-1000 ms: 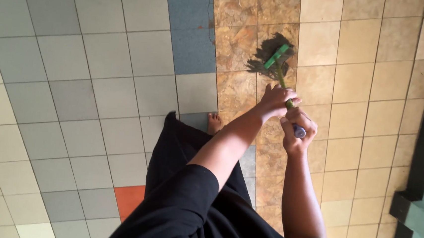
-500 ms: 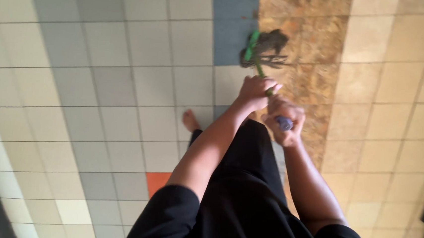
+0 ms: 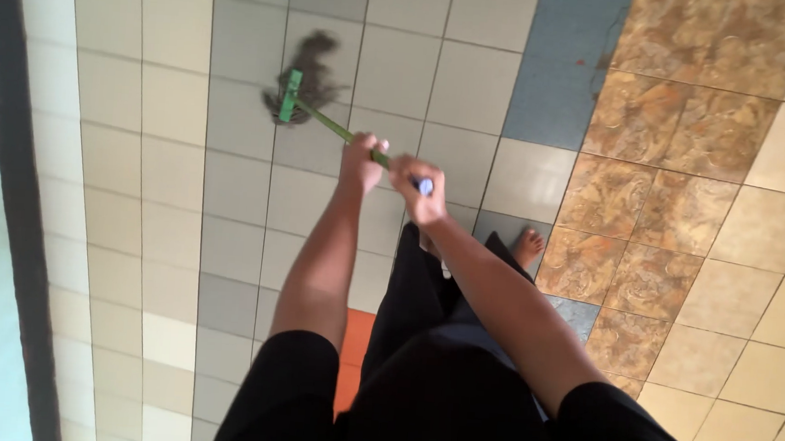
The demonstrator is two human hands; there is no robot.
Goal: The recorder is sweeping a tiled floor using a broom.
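Observation:
I hold a mop with a green handle point(image 3: 326, 124) in both hands. Its dark stringy mop head point(image 3: 305, 81) rests on the pale floor tiles ahead and to my left. My left hand point(image 3: 363, 159) grips the handle lower down. My right hand point(image 3: 418, 190) is closed around the handle's top end, where a bluish cap shows. My black-clothed legs and a bare foot point(image 3: 527, 248) are below the hands.
The floor is a patchwork of tiles: grey and cream tiles point(image 3: 148, 157) at left, a blue tile point(image 3: 559, 76) ahead, brown patterned tiles point(image 3: 673, 157) at right, one orange tile point(image 3: 357, 338) near my legs. A dark strip point(image 3: 13, 176) runs along the left edge.
The mop head has swung from the brown tiles at the right across to the pale tiles at the left. My arms and the view turned left with it.

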